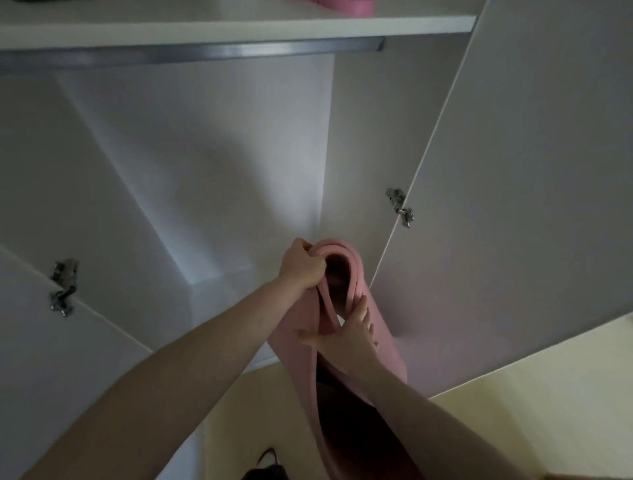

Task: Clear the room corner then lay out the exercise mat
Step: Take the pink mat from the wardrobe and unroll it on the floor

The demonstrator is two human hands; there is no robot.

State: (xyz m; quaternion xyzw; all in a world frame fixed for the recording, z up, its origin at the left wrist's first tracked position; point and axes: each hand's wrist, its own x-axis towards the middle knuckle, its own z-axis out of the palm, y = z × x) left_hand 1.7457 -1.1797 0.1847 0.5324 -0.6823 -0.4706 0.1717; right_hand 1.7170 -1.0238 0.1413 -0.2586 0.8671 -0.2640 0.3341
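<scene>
The pink exercise mat (383,329) is standing almost upright at the right side of the open white wardrobe (212,164), near its right door (513,205). It is a thick foam mat, loosely rolled, so its layers are showing as curved pink bands around a dark hollow at the top end. The left hand (301,265) is gripping the top edge of the roll, with the fingers curled over the outer layers. The right hand (346,337) is lying on the roll a little lower, fingers spread and fairly straight, thumb pressing on 1 loose band. The lower end of the mat is running out of view at the bottom edge. A dark object (265,467) on the pale floor (513,428) is cut off and hard to identify. On the top shelf (239,27), something pink (342,4) is also only partly showing.
</scene>
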